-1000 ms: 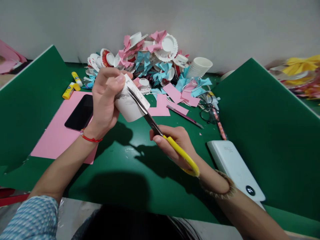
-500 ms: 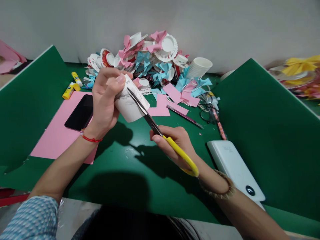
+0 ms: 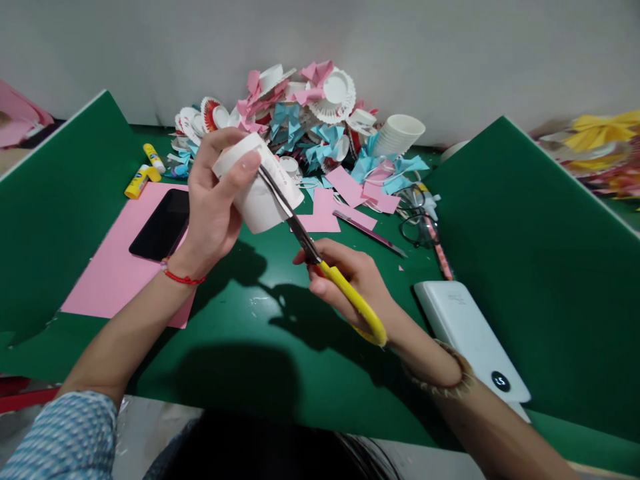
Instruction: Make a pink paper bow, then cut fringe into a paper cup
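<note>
The left hand (image 3: 215,200) grips a white paper cup (image 3: 257,187), fingers wrapped round its wall and thumb pressed across the front, holding it tilted above the green tabletop (image 3: 260,320) with the open mouth towards 4 o'clock. The right hand (image 3: 350,280) is closed round the yellow handles of a pair of scissors (image 3: 320,260). Their dark blades run up towards 11 o'clock and lie against the cup's wall near its rim, nearly shut; whether paper sits between them cannot be told.

At 9 o'clock from the left wrist, a black phone (image 3: 163,227) rests on a pink paper sheet (image 3: 117,267) lying flat on the tabletop. Further out towards 10 o'clock, two yellow glue sticks (image 3: 145,170) lie near each other by the left green divider (image 3: 50,207).

At 12 o'clock from the cup, against the wall, sits a heap of cut paper cups and folded bows (image 3: 300,120) in white, pink and blue. A stack of white cups (image 3: 400,133) lies tipped at the heap's 3 o'clock edge. Loose pink paper pieces (image 3: 345,193) are scattered just below the heap, with a craft knife (image 3: 370,233) beside them and a pair of glasses (image 3: 420,223) further towards 3 o'clock.

At 3 o'clock from the right wrist, a white power bank (image 3: 465,333) lies on the tabletop close to the right green divider (image 3: 540,267).
</note>
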